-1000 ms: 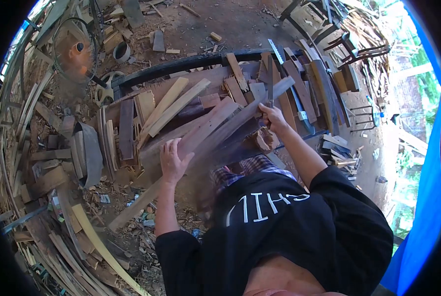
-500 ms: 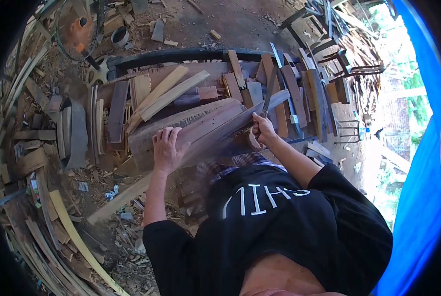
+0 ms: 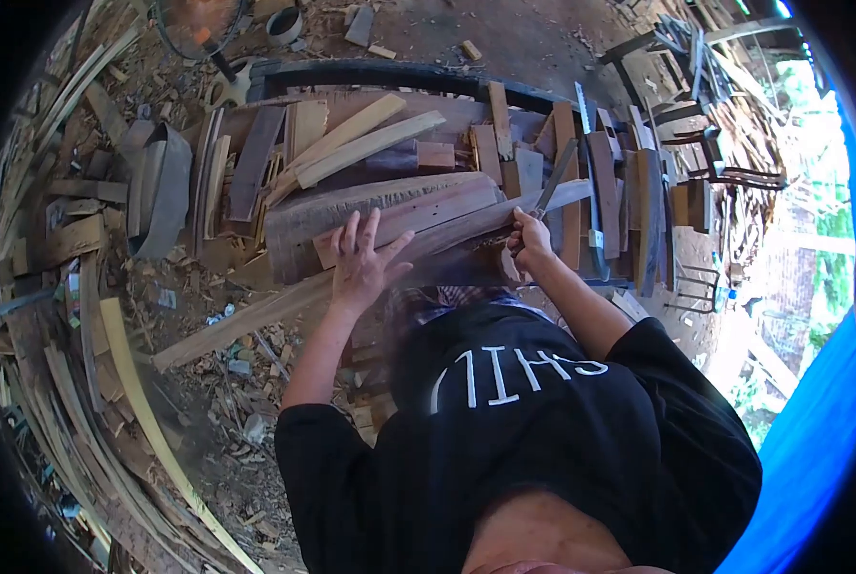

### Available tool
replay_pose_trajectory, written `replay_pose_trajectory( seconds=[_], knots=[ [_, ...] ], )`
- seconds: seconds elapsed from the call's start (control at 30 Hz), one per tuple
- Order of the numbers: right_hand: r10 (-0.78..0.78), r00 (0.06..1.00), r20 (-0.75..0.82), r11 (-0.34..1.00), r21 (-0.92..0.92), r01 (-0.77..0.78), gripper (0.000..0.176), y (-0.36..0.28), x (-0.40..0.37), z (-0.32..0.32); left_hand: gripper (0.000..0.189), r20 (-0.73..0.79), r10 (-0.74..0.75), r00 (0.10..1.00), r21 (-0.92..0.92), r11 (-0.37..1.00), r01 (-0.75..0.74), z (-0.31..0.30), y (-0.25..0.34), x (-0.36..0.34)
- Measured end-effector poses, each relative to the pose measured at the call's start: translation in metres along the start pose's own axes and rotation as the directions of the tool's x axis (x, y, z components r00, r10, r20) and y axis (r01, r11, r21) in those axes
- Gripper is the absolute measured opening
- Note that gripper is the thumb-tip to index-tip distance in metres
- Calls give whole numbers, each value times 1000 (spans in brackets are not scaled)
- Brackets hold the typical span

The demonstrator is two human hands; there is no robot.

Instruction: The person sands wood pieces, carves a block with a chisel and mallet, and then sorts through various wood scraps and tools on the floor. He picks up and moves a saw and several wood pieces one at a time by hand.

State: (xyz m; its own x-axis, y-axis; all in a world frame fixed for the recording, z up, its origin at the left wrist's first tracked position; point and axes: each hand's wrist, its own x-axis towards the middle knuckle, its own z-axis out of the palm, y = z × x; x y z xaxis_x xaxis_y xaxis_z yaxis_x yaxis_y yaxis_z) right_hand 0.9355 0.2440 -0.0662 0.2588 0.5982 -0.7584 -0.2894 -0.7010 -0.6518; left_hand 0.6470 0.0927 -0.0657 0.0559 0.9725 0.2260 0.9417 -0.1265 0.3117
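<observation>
My left hand [image 3: 361,266] lies on the boards with its fingers spread. Under and beside it are a reddish-brown board [image 3: 428,212] and a long plank [image 3: 241,320] that slants from lower left to upper right. My right hand [image 3: 531,241] is closed on a long-bladed tool [image 3: 558,177], whose dark narrow blade points up and away across the plank's far end. A curved brown piece [image 3: 514,264] shows just below that hand. Behind the boards sits a thick, rough-edged timber [image 3: 303,225].
Several wood offcuts and a handsaw [image 3: 595,206] cover the bench to the right. Two pale strips [image 3: 370,143] lie across its left half. A fan [image 3: 198,29] stands far left, curved strips [image 3: 141,411] lie at lower left, and a blue sheet [image 3: 811,430] hangs right.
My left hand has lifted its fingers and spread them wider. The right hand keeps its grip on the tool. The whole view has shifted, with the bench now higher and farther right.
</observation>
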Motion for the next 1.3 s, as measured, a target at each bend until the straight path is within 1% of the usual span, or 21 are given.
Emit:
replay_pose_trajectory(
  seconds=[0.03, 0.13, 0.27, 0.33, 0.4, 0.47, 0.53, 0.6, 0.67, 0.73, 0.83, 0.87, 0.93, 1.0, 1.07, 1.13, 1.17, 1.2, 1.23, 1.27, 1.3],
  knots=[
    [6, 1000, 13, 1000, -12, -6, 22, -1, 1, -1, 49, -12, 45, 999, 2, 999, -45, 2, -1, 1],
    [29, 1000, 5, 1000, -10, -29, 22, -1, 4, -1, 48, -13, 84, 996, 3, 996, -84, 9, -7, 4],
    [33, 999, -9, 999, 10, -32, 23, -3, -6, 2, 49, 13, 105, 994, 19, 994, -105, 13, -20, 15],
    [36, 999, 30, 999, -5, -36, 25, -3, 0, -4, 52, 30, 132, 991, -20, 991, -131, 15, -21, 15],
    [50, 997, 66, 996, -75, -45, 28, -4, 3, -9, 54, 26, 100, 995, -1, 995, -100, 14, -14, 14],
    [44, 995, 86, 997, -64, -38, 27, 0, 4, -9, 56, 22, 91, 996, 8, 996, -92, 14, -3, 17],
    [2, 995, 100, 999, -34, 1, 30, -4, -1, -12, 60, 33, 3, 999, -15, 1000, -3, 16, 9, 23],
    [-16, 998, 64, 1000, -20, 17, 30, -2, -3, -11, 60, 24, 44, 999, -23, 999, -43, 27, 17, 33],
    [-14, 995, 104, 1000, 11, 13, 29, -2, -3, -13, 61, 12, 85, 996, -36, 996, -85, 39, 28, 44],
    [-38, 991, 126, 999, 35, 34, 28, 0, 0, -16, 59, 108, 122, 987, -17, 992, -121, 43, 43, 58],
    [-36, 980, 194, 999, 41, 29, 28, 0, -3, -19, 59, 127, 184, 975, 0, 983, -185, 49, 61, 77],
    [-37, 983, 182, 998, 53, 27, 28, 0, -6, -21, 59, 134, 199, 971, -5, 980, -200, 50, 63, 79],
    [-124, 972, 198, 991, 67, 113, 26, 0, -12, -30, 60, 125, 189, 974, 8, 981, -191, 53, 66, 84],
    [-150, 969, 194, 989, 35, 146, 21, 8, -7, -54, 61, 122, 215, 969, 3, 976, -217, 59, 65, 84],
    [-398, 907, 140, 890, -181, 419, 18, 18, -8, -65, 62, 121, 200, 972, 22, 979, -204, 59, 64, 84],
    [-616, 747, 251, 688, -292, 665, 11, 19, -19, -70, 62, 100, 196, 975, -28, 981, -194, 56, 65, 83],
    [-596, 761, 258, 692, -315, 649, 9, 18, -26, -66, 62, 112, 191, 975, -39, 982, -187, 54, 65, 83],
    [-635, 712, 300, 630, -333, 701, 9, 23, -20, -66, 61, 124, 186, 975, -48, 982, -182, 53, 65, 83],
    [-637, 698, 328, 653, -251, 714, 11, 21, -25, -58, 61, 133, 135, 982, -12, 991, -135, 55, 64, 81],
    [-578, 734, 357, 709, -225, 668, 18, 31, -2, -63, 61, 117, 136, 984, -16, 991, -135, 59, 65, 80],
    [-587, 711, 387, 657, -286, 698, 23, 28, -1, -56, 61, 96, 147, 984, -25, 989, -146, 60, 66, 79]
  ],
)
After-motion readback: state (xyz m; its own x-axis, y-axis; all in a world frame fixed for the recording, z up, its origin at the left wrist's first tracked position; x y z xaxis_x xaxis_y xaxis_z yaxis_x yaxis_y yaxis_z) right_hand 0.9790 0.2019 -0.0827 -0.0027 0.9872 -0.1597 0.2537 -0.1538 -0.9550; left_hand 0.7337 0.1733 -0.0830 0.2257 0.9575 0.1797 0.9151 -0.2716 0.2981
